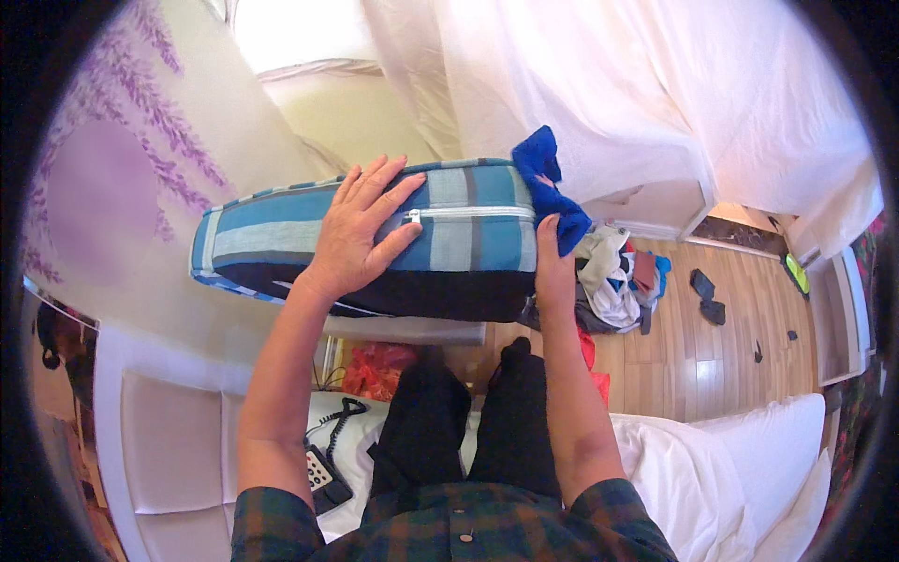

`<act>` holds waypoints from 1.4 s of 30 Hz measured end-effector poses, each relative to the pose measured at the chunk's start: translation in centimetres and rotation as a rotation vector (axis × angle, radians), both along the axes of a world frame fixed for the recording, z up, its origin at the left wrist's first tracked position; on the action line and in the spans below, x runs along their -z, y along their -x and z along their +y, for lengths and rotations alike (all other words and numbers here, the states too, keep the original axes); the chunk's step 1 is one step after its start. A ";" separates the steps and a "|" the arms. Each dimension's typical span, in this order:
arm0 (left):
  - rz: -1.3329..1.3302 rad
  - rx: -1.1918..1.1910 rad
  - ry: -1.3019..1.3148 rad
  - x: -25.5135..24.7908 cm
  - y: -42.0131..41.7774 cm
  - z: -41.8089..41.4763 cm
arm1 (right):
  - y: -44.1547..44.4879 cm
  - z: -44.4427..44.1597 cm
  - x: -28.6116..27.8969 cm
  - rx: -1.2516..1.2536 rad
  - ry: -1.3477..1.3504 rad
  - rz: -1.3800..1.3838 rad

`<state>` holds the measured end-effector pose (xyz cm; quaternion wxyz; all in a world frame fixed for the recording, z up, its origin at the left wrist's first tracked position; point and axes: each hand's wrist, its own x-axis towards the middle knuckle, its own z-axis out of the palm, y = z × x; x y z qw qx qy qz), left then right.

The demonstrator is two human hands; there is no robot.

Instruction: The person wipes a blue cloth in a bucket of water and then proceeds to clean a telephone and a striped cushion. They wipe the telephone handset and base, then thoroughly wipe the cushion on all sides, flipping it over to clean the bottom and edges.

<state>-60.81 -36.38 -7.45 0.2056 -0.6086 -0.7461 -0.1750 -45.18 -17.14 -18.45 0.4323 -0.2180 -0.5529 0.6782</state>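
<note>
A blue checked fabric case or cushion, black along its lower side, spans the space in front of me. A white zipper runs along its near face at the right. My left hand lies on the fabric with its fingers spread, the thumb beside the zipper pull. At the right end my right hand has its thumb against a bright blue cloth; its other fingers are mostly hidden behind the cloth and the case. The cloth hangs over the case's right end.
Below me are a white-covered bed and a corded telephone. Clothes lie heaped on the wooden floor, near dark socks or cloths. White curtains hang ahead. A red plastic bag sits beyond the bed.
</note>
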 end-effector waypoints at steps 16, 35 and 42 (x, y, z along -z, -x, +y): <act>-0.014 -0.591 -0.382 7.9 -1.9 -9.5 | 1.8 3.3 -3.7 -0.248 0.159 0.084; -0.366 -0.247 -0.467 5.6 7.6 -4.3 | -1.1 0.3 -0.6 -0.013 -0.150 0.111; -1.014 -0.264 -0.798 3.5 0.1 -6.0 | 1.6 -7.5 -3.8 0.105 -0.247 0.106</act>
